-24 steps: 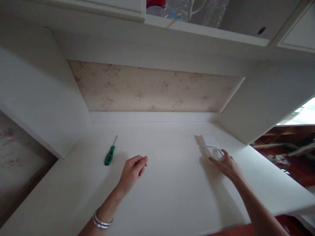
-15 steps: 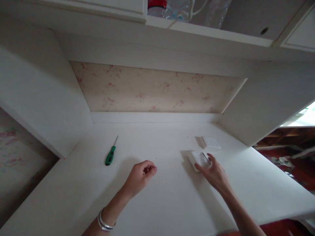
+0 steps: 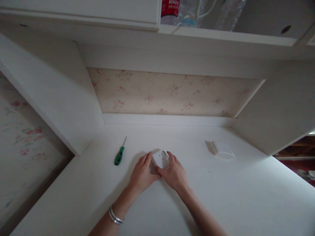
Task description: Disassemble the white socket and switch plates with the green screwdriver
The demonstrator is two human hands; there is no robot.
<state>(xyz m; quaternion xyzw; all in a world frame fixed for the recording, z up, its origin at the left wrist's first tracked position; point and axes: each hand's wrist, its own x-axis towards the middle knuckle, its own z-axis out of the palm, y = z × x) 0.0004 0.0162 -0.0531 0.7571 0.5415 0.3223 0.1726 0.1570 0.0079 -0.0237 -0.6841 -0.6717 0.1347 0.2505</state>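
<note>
White square plastic wall socket [image 3: 161, 159] lies flat on the white desk top [image 3: 221, 196], straight ahead between my hands, holes up. My left hand [image 3: 142, 174] clasps its left edge and my right hand [image 3: 175, 173] its right, fingers curled against it. Green-handled screwdriver [image 3: 119, 154] lies just left, tip pointing away; a flat white cover plate [image 3: 222, 149] sits well off right.

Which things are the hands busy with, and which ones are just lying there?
Busy with: the white socket, with the left hand and right hand touching its two sides.

Just lying about: the green screwdriver to the left and the flat white plate to the right, both untouched on the desk; the bottles on the shelf above.
</note>
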